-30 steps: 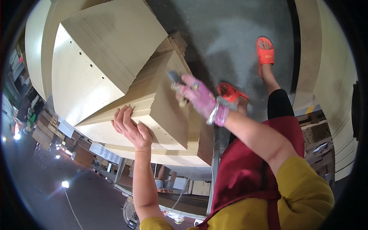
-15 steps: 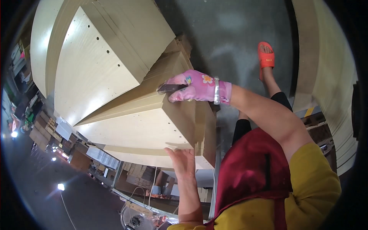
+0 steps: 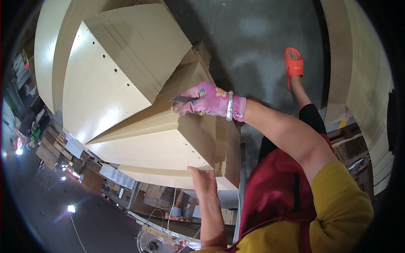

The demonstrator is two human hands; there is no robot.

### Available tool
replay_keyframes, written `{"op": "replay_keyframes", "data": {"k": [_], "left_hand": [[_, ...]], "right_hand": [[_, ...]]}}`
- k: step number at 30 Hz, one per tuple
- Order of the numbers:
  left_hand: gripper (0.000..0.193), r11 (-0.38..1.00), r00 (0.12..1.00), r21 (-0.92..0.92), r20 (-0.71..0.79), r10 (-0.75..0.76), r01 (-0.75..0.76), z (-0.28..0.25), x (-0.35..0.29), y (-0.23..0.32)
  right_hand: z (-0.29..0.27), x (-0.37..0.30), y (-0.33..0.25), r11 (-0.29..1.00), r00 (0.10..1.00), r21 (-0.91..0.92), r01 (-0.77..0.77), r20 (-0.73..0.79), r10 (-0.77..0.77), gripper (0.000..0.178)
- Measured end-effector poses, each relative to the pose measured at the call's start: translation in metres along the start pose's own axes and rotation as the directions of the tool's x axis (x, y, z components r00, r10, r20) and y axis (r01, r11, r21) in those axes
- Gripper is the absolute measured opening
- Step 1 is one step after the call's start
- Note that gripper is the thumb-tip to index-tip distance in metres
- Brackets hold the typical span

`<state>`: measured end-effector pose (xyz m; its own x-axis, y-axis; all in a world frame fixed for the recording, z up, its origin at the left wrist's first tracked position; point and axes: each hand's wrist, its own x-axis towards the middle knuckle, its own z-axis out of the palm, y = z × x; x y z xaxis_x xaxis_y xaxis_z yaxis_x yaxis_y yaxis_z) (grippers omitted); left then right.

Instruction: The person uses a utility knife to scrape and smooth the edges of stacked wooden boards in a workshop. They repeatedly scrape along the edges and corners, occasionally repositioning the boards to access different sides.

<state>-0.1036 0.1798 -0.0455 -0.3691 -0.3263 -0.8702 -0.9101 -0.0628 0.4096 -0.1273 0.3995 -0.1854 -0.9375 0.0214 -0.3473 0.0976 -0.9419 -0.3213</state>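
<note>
My right hand, in a pink flowered glove with a silvery band at the wrist, is closed round a dark, flat, blade-like piece. It is over the edges of a stack of cream wooden panels. What kind of tool the piece is, I cannot tell. My bare left hand grips the panels' lower corner, the thumb near the pale face and the other fingers partly hidden. A row of small dark holes runs along that face.
Another stack of holed panels leans at the upper left. More curved boards stand at the far right. Grey floor lies between, with my foot in an orange slipper. A fan and cables are at the bottom.
My right hand has shifted slightly left and turned, so the dark piece now appears thinner. My left hand keeps its place at the panels' corner. The view has shifted slightly.
</note>
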Motion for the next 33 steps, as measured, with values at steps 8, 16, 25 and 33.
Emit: {"op": "replay_keyframes", "data": {"k": [8,16,25,33], "left_hand": [[0.051,0.992,0.989,-0.090,0.126,-0.079,0.091,-0.007,-0.005,0.003],[0.045,0.979,0.986,-0.124,0.065,-0.153,0.160,0.001,-0.009,0.008],[0.045,0.960,0.975,-0.172,0.015,-0.221,0.220,0.005,-0.009,0.014],[0.051,0.961,0.955,-0.179,0.245,-0.166,0.213,0.006,-0.009,0.000]], "right_hand": [[0.016,-0.030,0.002,0.754,0.877,-0.518,0.404,-0.015,-0.480,0.024],[0.030,-0.038,0.000,0.592,0.889,-0.719,0.364,0.079,-0.451,0.027],[0.025,-0.032,-0.007,0.704,0.935,-0.634,0.321,0.092,-0.344,0.027],[0.007,-0.037,0.011,0.817,0.893,-0.479,0.322,-0.133,-0.430,0.028]]}}
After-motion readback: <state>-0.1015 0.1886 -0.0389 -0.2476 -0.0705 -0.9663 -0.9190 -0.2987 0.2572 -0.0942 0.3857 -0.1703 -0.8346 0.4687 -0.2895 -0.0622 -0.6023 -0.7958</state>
